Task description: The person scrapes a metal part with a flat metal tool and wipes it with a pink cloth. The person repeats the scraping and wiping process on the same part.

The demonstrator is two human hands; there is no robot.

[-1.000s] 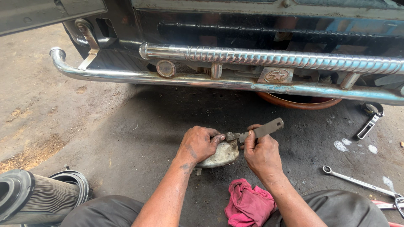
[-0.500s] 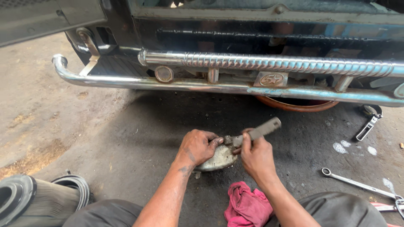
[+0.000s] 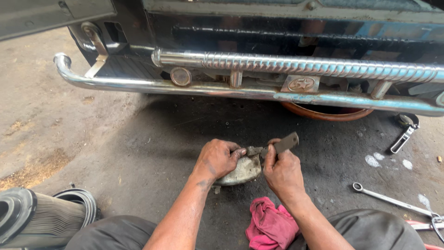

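Below the chrome bumper bar, left hand clamps the heavy-looking, rigid metal housing while right hand grips its flat steel lever.

I look down and see my left hand closed over a dirty round metal part that rests on the dark floor. My right hand grips a flat grey tool and its tip touches the top of the part, just beside my left thumb. A pink rag lies near my right wrist, between my knees. A shiny wrench lies on the floor to the right, well apart from my hands. A shiny bumper bar of a vehicle runs across above. A ribbed grey filter sits at the bottom left.
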